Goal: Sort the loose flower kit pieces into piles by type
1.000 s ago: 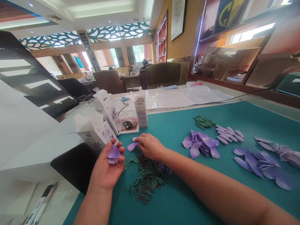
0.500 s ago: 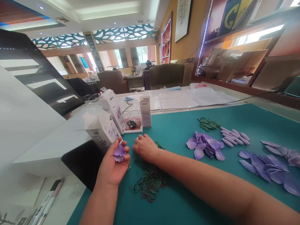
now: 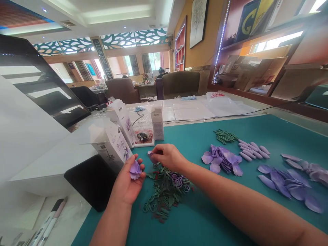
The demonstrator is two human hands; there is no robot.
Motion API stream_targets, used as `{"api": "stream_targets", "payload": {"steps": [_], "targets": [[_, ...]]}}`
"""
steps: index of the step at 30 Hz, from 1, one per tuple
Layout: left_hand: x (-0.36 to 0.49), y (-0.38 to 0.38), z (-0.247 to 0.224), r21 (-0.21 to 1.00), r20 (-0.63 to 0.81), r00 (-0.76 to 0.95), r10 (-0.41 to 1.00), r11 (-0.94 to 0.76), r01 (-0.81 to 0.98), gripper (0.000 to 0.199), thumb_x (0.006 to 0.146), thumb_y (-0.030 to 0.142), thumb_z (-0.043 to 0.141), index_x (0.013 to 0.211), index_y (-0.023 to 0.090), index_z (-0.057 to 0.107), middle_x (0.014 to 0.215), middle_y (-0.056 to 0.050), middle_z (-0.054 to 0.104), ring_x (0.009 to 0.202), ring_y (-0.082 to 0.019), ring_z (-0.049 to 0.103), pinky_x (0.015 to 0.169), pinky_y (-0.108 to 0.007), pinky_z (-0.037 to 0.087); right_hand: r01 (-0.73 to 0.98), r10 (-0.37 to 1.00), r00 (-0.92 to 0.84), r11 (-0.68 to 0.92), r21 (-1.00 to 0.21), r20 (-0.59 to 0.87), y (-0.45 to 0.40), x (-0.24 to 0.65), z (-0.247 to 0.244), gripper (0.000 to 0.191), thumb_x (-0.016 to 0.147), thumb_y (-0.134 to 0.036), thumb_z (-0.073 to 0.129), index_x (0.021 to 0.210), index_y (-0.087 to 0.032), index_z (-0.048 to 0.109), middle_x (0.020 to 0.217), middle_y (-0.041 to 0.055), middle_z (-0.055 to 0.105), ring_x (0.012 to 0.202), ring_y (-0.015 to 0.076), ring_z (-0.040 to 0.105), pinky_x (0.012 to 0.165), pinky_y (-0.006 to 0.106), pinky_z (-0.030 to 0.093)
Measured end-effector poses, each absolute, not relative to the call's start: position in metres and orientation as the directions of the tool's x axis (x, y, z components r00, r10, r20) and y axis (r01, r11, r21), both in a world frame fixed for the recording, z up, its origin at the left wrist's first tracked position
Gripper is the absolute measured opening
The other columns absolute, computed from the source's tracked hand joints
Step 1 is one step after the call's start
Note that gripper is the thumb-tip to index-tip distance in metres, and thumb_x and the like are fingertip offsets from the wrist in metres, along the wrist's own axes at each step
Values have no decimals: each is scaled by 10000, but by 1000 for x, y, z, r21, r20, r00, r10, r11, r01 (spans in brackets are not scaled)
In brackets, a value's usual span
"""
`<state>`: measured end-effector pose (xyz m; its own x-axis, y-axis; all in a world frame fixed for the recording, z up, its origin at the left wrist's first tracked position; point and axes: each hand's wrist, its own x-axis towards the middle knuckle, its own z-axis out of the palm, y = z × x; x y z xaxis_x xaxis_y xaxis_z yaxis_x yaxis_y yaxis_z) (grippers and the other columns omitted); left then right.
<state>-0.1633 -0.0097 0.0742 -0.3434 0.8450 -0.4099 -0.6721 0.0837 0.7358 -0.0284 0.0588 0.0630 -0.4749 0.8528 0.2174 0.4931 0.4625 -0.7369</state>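
The person's left hand (image 3: 125, 181) lies palm up, fingers curled loosely around a cluster of lilac artificial petals (image 3: 135, 170); just beside it, the right hand (image 3: 169, 157) pinches a small lilac petal (image 3: 153, 157); a heap of dark green plastic leaves and stems (image 3: 166, 191) lies beneath both hands, on a teal mat (image 3: 256, 130).

The right hand (image 3: 167, 158) covered most of a small lilac petal (image 3: 152, 156), and the fingers of the left hand (image 3: 127, 181) hid the base of a petal cluster (image 3: 135, 170). Both forearms (image 3: 238, 201) ran off the frame edge. Print on the white carton (image 3: 157, 123) was too small to read, as was the seated person's (image 3: 161, 72) work at the far desk.
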Motion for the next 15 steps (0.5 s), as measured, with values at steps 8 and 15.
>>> {"api": "stream_targets", "payload": {"steps": [8,15], "targets": [[-151,-9,64,756,-448,-285,847,188,-628,175,908,295,479,869,153,575,705,-39,632,548,-139,634,407,-229,520,240,886,-437,277,-930,152,56,-17,60,33,751,-181,630,723,-164,633,648,-3,671,622,110,595,581,220,444],[-141,-10,58,733,-418,-154,895,232,-639,245,922,311,448,842,148,612,687,-26,639,533,-124,611,477,-274,562,388,878,-436,383,-839,200,39,-22,71,66,746,-194,660,806,-177,680,672,-21,653,615,92,551,552,208,396]]}}
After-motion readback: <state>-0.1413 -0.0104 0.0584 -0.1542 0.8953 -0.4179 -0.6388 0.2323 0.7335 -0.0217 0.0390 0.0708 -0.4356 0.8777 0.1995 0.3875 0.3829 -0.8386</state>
